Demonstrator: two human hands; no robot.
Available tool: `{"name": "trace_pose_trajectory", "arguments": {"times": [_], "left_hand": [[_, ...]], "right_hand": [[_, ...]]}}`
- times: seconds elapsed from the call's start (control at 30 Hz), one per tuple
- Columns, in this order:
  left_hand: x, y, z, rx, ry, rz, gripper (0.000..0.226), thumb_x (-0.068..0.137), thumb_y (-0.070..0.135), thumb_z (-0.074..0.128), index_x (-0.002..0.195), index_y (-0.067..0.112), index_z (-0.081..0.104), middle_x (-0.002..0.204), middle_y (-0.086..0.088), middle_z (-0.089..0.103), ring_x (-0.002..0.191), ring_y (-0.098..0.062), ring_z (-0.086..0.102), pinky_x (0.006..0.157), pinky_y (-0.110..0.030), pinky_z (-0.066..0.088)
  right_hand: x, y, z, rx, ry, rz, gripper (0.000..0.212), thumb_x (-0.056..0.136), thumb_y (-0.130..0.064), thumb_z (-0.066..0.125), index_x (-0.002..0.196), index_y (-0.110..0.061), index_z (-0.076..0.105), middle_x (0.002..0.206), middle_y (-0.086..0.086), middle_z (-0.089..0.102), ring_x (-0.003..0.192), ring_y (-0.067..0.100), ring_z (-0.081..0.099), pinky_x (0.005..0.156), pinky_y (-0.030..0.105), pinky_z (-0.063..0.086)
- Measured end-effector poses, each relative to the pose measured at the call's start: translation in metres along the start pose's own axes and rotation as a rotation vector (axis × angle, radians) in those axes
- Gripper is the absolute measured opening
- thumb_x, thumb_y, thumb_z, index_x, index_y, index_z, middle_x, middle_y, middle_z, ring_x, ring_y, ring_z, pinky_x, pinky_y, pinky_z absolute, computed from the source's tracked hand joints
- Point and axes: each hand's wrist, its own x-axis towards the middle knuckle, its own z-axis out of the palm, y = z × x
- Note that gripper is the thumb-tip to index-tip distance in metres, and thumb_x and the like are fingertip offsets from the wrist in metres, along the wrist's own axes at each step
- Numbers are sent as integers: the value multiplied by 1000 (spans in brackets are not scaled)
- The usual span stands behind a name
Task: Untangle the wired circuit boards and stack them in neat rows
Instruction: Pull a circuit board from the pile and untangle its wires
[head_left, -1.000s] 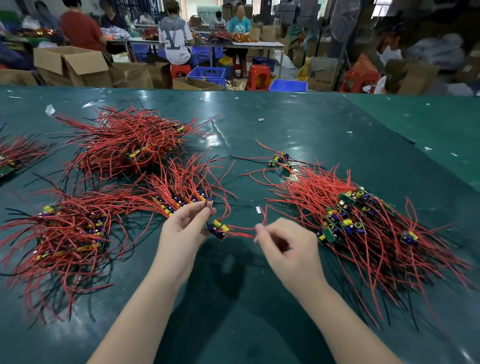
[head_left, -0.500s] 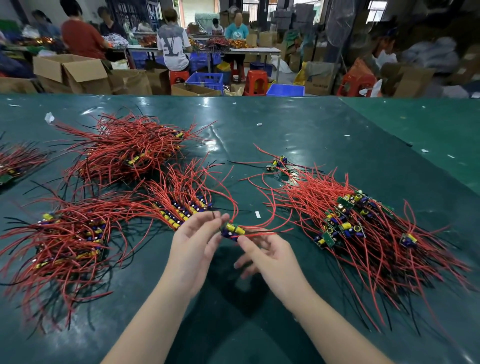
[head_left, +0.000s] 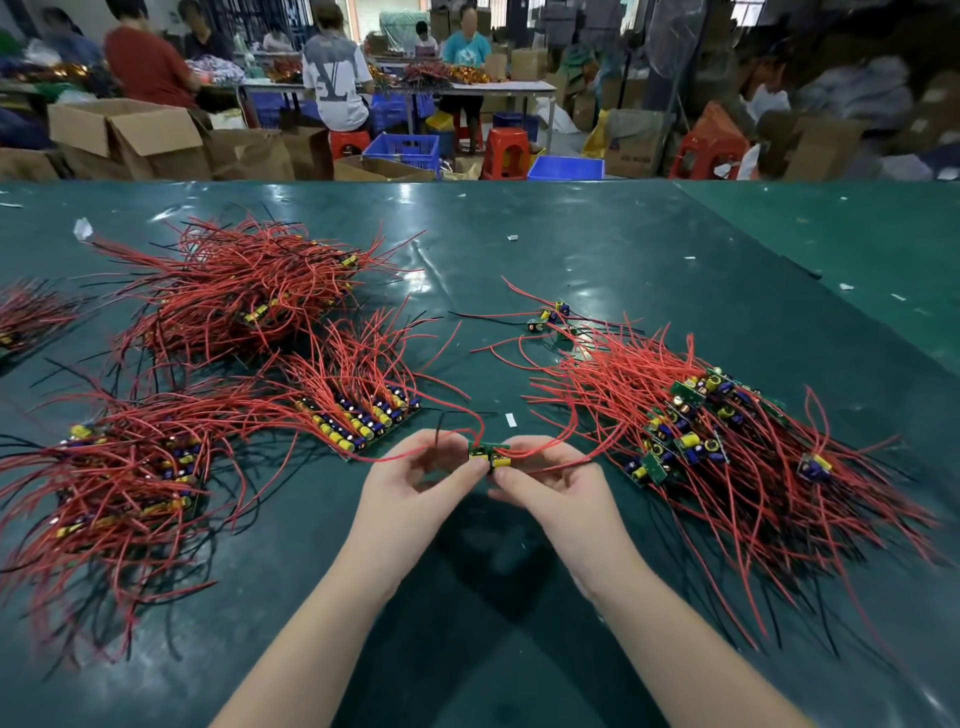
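Centrally, both hands meet over the near middle of the green surface (head_left: 571, 249). Left hand (head_left: 415, 486) and right hand (head_left: 550, 486) each pinch one small board (head_left: 488, 456) between thumb and fingertips, grip closed on it from either side, lifted just off the surface. Judged reason: holding it by both ends steadies the board while its red leads, trailing left and right, are drawn free of neighbours. To the left, just beside the hands, a tidy row (head_left: 363, 421) of boards lies edge to edge with wires fanned far-left, likely the stack being built, so the held board probably goes onto its near end. Right of the hands sits the tangled pile (head_left: 691, 431), boards jumbled, wires running near-right; this looks like the supply. Two finished-looking heaps lie farther left: near-left heap (head_left: 124, 467) and far-left heap (head_left: 249, 291). A few loose boards (head_left: 550, 317) rest apart, far of the right pile. Containers: cardboard box (head_left: 124, 135) and blue crates (head_left: 410, 148) on the floor beyond the surface; their contents cannot be made out.
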Motion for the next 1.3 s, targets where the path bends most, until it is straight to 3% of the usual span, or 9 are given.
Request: {"name": "trace_pose_trajectory", "arguments": {"times": [0.1,0.2,0.3,0.47,0.67,0.83,0.97,1.1,1.3], "left_hand": [[1,1,-1,20,-24,-34,16,78,4,75,79,17,66,73,12,67,72,-4,61,74,-17,51],[0,3,-3,-46,-51,-119,14,71,14,80,79,16,69,78,4,71,79,-11,65,87,-33,54],[-1,4,-5,-113,-74,-193,30,56,31,81,79,15,72,87,-7,73,85,-19,67,94,-42,52],[0,5,-6,-160,-132,-228,26,52,34,79,75,24,77,89,-7,75,87,-22,70,89,-34,55],[2,5,-12,-171,-199,-270,29,59,26,78,82,8,73,92,-17,74,83,-23,71,79,-26,58],[2,7,-15,-243,-251,-353,24,58,24,79,76,9,77,89,-17,74,81,-22,72,73,-22,57],[4,7,-19,-287,-316,-389,19,64,23,76,79,12,79,87,-13,75,80,-19,73,71,-21,56],[6,7,-22,-284,-331,-435,19,62,26,78,78,14,78,88,-13,74,80,-21,73,70,-22,57],[6,9,-24,-325,-375,-476,7,68,20,75,74,16,76,88,-13,74,78,-21,73,67,-22,56]], "right_hand": [[-1,0,1,-19,-10,12,20,83,9,66,89,-10,65,78,3,74,73,14,69,74,30,59],[1,-2,-1,41,-20,58,18,83,9,65,93,-6,65,80,7,72,74,16,70,70,27,58],[1,-2,-3,93,-30,110,18,83,10,64,99,3,61,87,15,70,75,19,70,71,29,58],[3,-2,-9,71,-96,114,15,82,4,67,96,2,64,88,16,72,79,22,70,72,29,57],[5,-5,-17,41,-235,124,20,68,-17,76,86,-9,75,87,15,74,77,22,71,72,27,56],[7,-8,-20,43,-271,170,39,70,-13,75,101,8,67,93,19,73,82,24,71,72,27,55],[6,-11,-19,119,-294,203,29,71,-8,71,95,8,66,86,19,73,74,22,71,68,26,55],[4,-12,-18,165,-320,265,19,74,-8,71,91,0,70,92,22,72,77,23,71,69,27,56],[5,-13,-20,226,-377,365,7,76,-10,70,77,-11,77,81,9,74,70,15,71,66,23,56]]}}
